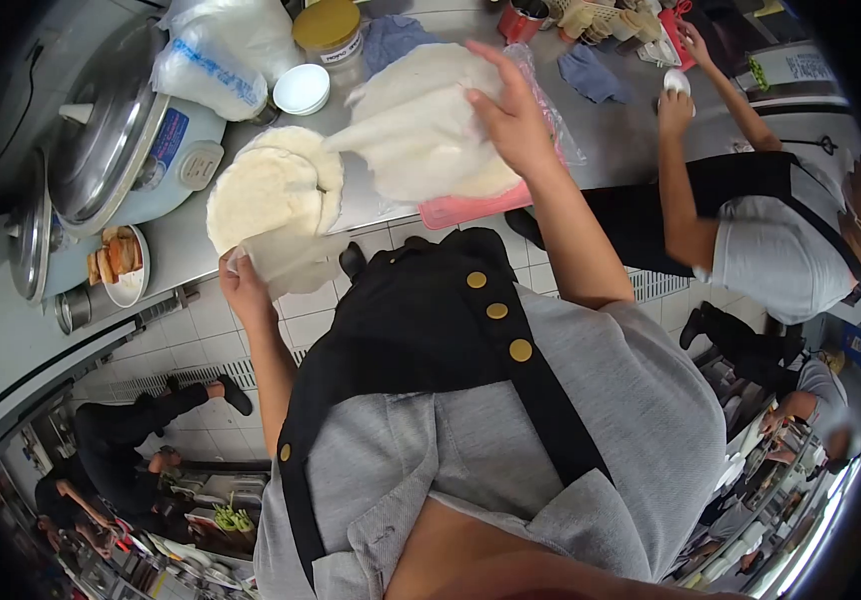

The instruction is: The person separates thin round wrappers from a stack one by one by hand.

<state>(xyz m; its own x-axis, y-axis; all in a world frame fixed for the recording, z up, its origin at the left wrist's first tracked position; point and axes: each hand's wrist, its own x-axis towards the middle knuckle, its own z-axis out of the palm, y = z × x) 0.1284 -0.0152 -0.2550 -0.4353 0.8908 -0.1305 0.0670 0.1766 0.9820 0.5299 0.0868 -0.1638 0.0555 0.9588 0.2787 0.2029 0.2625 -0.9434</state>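
Observation:
My left hand (248, 290) pinches the edge of a thin, see-through pale sheet (296, 262), which looks like a pastry wrapper, at the counter's front edge. Just behind it lies a pile of round pale wrappers (269, 190) with uneven rims. To the right, my right hand (516, 115) is over a larger stack of wrappers (421, 130), its thumb and fingers apart near the stack's far right side. One corner of that stack stretches left toward the pile. Beneath the stack are a pink board (471, 205) and clear plastic (551, 110).
Large lidded cookers (131, 140) and a bowl of brown food pieces (131, 290) stand left. Behind are a plastic bag (216, 70), white bowls (302, 90), a yellow-lidded jar (329, 25) and blue cloths (591, 75). A co-worker (771, 240) works close on the right.

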